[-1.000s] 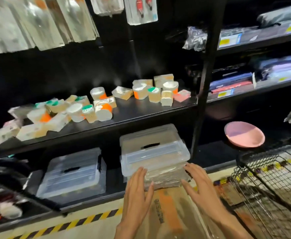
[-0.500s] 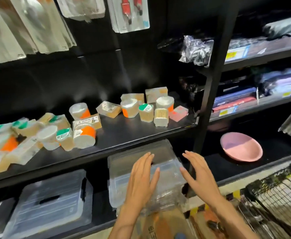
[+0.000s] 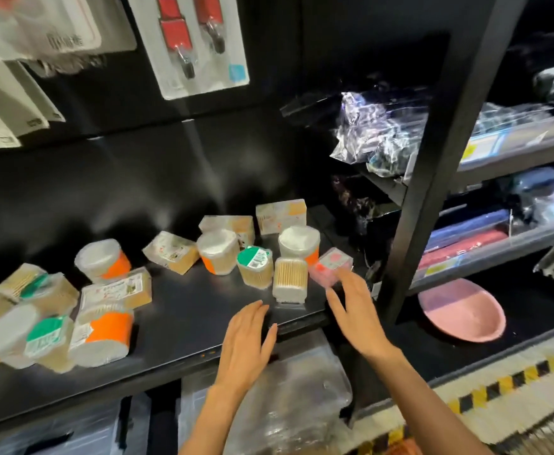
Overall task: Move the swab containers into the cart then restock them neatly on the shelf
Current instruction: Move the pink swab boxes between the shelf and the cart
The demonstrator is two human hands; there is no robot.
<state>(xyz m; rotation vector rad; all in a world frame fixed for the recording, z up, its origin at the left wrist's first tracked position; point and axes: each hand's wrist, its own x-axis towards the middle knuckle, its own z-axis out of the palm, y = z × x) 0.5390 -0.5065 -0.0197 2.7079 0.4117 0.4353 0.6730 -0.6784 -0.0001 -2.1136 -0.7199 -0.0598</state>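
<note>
Several swab containers lie scattered on the black shelf (image 3: 183,316): round tubs with orange labels (image 3: 102,261), a green-lidded tub (image 3: 255,264), a clear box of wooden swabs (image 3: 290,280), a pink box (image 3: 330,267) and flat rectangular packs (image 3: 281,216). More tubs crowd the left end (image 3: 101,333). My left hand (image 3: 247,343) hovers flat over the shelf's front edge, fingers straight, holding nothing. My right hand (image 3: 356,311) reaches with spread fingers just below the pink box, not gripping it.
A black upright post (image 3: 433,178) stands right of the swabs. A pink plate (image 3: 461,311) sits on the lower right shelf. Clear lidded bins (image 3: 288,389) fill the shelf below. Carded goods (image 3: 200,44) hang above. A striped floor edge (image 3: 485,385) runs at bottom right.
Both hands rose from the clear bin on the lower shelf up to the swab shelf. The view tilted upward and the cart left the frame.
</note>
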